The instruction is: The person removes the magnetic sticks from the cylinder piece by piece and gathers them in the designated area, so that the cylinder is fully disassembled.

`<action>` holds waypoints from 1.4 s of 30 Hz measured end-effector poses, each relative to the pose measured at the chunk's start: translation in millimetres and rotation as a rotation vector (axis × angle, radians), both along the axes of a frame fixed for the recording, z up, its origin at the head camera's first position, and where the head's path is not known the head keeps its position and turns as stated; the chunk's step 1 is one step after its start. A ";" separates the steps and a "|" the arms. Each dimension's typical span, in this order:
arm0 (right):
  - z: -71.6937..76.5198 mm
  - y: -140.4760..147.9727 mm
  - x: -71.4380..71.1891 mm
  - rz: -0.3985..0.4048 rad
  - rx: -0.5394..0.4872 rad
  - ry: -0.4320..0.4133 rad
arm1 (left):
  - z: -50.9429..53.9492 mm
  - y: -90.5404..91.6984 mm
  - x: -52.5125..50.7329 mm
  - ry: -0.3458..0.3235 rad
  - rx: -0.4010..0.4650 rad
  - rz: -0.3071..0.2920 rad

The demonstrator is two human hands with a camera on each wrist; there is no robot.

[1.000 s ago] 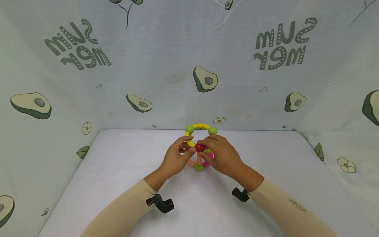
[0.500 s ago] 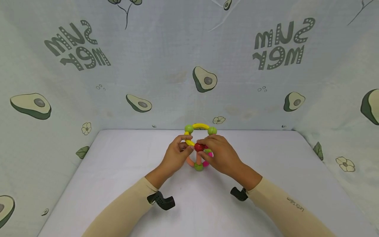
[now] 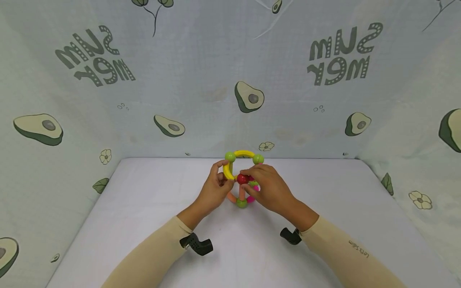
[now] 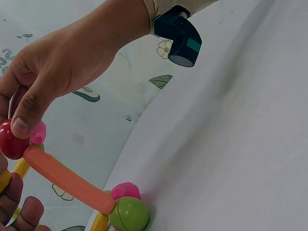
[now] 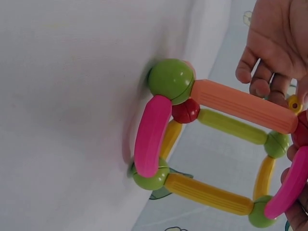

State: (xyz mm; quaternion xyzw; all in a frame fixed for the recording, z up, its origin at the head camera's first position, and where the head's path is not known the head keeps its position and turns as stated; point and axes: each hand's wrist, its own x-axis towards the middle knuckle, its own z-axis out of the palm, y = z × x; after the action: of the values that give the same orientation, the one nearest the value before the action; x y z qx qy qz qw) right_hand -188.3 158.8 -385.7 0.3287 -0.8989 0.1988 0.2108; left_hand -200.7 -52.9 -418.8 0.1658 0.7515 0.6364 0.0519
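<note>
A boxy toy frame (image 3: 242, 192) of coloured rods and balls stands on the white bench (image 3: 230, 248), midway between left and right and towards the far edge. Its glossy balls, most with a seam showing, are green and red. At the near side, a salmon rod (image 5: 245, 106) with fine grooves rises from a green ball (image 5: 171, 81) to a red ball (image 3: 242, 179); curved pink rods (image 5: 153, 135), grooved yellow rods (image 5: 208, 193) and a lime rod (image 5: 233, 126) join other corners. A yellow arc (image 3: 245, 153) bridges two green balls at the far top.

The left hand (image 3: 212, 190) holds a curved yellow piece (image 3: 227, 170) on the left, its grip only as wide as the rod; the piece's lower end is just beside the red ball, whether touching I cannot tell. The right hand (image 3: 271, 186) has its grip closed on the red ball, thumb below and fingers above.

On the avocado-print backdrop (image 3: 212, 60), dotted grey lettering appears twice, left and right, reversed, apparently "SUMmer". A small dark word on the beige right sleeve (image 3: 345, 248) is inverted, too small to read surely. I can make out no brand on the rods or balls.
</note>
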 end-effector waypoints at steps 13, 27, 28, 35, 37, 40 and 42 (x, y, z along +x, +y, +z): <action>-1.4 0.2 0.9 0.001 -0.010 -0.008 | -14.0 -8.5 -3.3 0.027 -0.132 0.062; -3.7 0.8 0.7 -0.006 -0.009 -0.001 | -23.8 -14.2 -12.1 0.060 -0.186 0.127; -4.1 0.8 0.5 -0.004 -0.008 0.001 | -24.1 -14.4 -12.2 0.060 -0.190 0.125; -3.0 0.6 2.2 -0.020 -0.002 -0.016 | -26.8 -15.7 -13.0 0.053 -0.242 0.112; -1.7 1.2 4.8 -0.045 -0.013 -0.039 | -27.9 -16.9 -13.3 0.039 -0.272 0.108; -0.3 4.2 9.3 -0.101 -0.055 -0.086 | -29.8 -19.4 -13.7 0.033 -0.319 0.095; -0.8 9.0 12.4 -0.139 -0.106 -0.125 | -32.0 -21.9 -15.1 0.043 -0.356 0.089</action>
State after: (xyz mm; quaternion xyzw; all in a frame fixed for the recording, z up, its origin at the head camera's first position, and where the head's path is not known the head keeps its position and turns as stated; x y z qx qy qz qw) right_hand -175.8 167.8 -386.5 0.2409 -0.9192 0.2511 0.1845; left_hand -215.8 -74.8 -450.9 0.1344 0.8597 0.4915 0.0362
